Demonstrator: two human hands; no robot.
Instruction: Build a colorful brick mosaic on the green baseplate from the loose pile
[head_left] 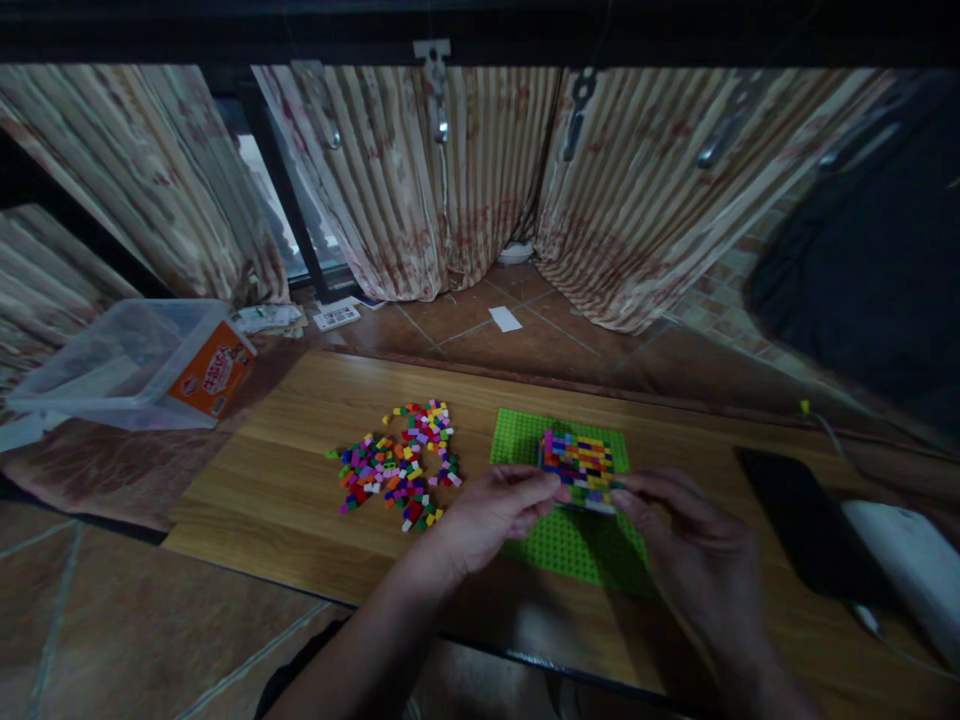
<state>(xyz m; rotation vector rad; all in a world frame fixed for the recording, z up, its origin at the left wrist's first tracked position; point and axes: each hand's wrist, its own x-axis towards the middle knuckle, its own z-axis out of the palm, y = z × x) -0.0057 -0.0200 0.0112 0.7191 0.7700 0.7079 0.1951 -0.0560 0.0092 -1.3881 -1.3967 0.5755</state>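
Note:
A block of multicoloured toy bricks rises from a green studded baseplate. At its near left corner, my left hand is closed, thumb and forefinger pressed against the bricks. My right hand pinches at the near right corner; whatever its fingertips hold is too small and dark to make out. To the left of the baseplate, many loose toy bricks lie scattered in a heap on the wooden table.
A clear plastic bin with an orange label stands beyond the table's left end. On the right lie a black flat device and a white object with a cable. Striped curtains hang behind; a dark garment shows at right.

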